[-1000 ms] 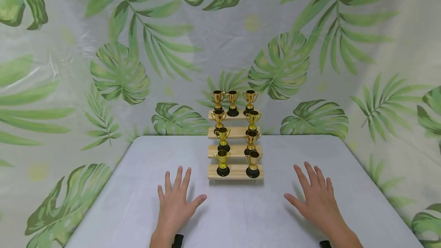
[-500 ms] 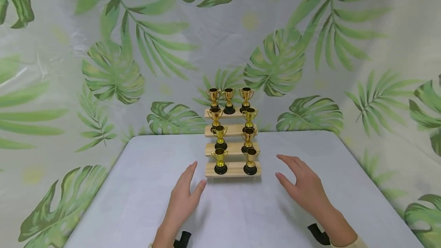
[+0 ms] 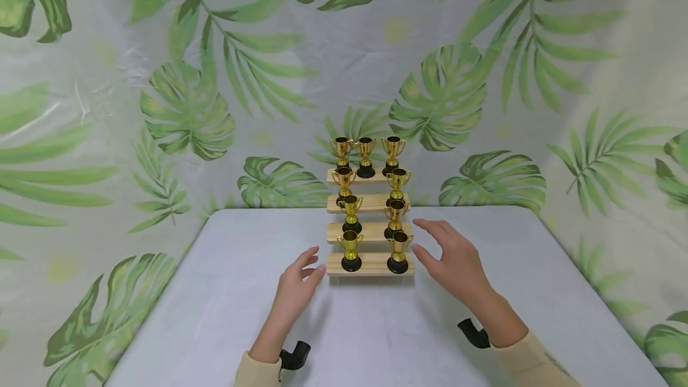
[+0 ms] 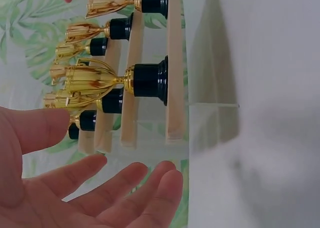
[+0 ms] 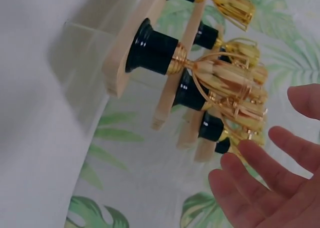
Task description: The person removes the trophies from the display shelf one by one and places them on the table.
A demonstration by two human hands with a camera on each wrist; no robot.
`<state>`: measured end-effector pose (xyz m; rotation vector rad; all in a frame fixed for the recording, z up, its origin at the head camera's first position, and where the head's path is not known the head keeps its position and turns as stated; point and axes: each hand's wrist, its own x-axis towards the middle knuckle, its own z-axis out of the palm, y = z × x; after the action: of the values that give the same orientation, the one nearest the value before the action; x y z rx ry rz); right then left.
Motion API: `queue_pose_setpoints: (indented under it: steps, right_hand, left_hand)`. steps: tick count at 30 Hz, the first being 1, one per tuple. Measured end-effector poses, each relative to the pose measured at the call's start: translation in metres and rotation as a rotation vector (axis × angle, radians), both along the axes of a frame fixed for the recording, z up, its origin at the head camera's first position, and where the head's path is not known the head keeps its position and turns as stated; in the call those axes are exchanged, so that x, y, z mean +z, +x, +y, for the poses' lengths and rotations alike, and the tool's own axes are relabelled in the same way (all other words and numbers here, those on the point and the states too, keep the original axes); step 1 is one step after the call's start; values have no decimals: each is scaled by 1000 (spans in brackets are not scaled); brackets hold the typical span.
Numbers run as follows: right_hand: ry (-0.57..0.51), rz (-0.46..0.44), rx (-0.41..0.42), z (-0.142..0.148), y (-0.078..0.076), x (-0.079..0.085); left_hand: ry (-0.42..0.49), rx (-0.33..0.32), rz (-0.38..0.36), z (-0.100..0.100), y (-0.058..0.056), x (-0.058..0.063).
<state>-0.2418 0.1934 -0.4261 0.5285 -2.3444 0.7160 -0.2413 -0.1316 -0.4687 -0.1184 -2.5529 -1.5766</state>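
Note:
A tiered wooden stand (image 3: 371, 264) holds several small gold trophy cups on black bases, three on the top step and two on each lower step. My left hand (image 3: 294, 288) hovers just left of the bottom step, near the front left trophy (image 3: 351, 246), fingers relaxed and holding nothing. On the other side, my right hand (image 3: 457, 261) is beside the front right trophy (image 3: 399, 249), thumb and fingers apart. The left wrist view shows a gap between the left fingers (image 4: 125, 188) and the nearest trophy (image 4: 147, 81). In the right wrist view, the right fingers (image 5: 255, 183) are likewise apart from the trophies.
The stand is on a white-covered table (image 3: 242, 243), toward its back edge. Behind and around hangs a pale curtain (image 3: 344, 64) printed with green leaves. Black wrist straps (image 3: 295, 355) and cream sleeves (image 3: 529, 357) show at the lower part of the head view.
Both hands have moved forward and inward to the stand's sides, the right one farther. Their spread fingers have turned sideways and bent slightly. The trophies have stayed in place on the stand.

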Motion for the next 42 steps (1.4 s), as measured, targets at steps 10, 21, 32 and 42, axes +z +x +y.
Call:
queue_pose_setpoints:
  steps: [10, 21, 32, 42]
  right_hand:
    - [-33, -81, 3, -16, -10, -7]
    - [-48, -132, 3, -23, -14, -22]
    - [-85, -177, 11, -32, -22, -25]
    - [-158, -198, 32, -29, -22, -25]
  left_hand:
    - [117, 19, -91, 7, -12, -12]
    - [332, -13, -216, 11, -27, -30]
    - [522, -20, -206, 6, -36, -43]
    - [625, -4, -204, 10, -41, -58]
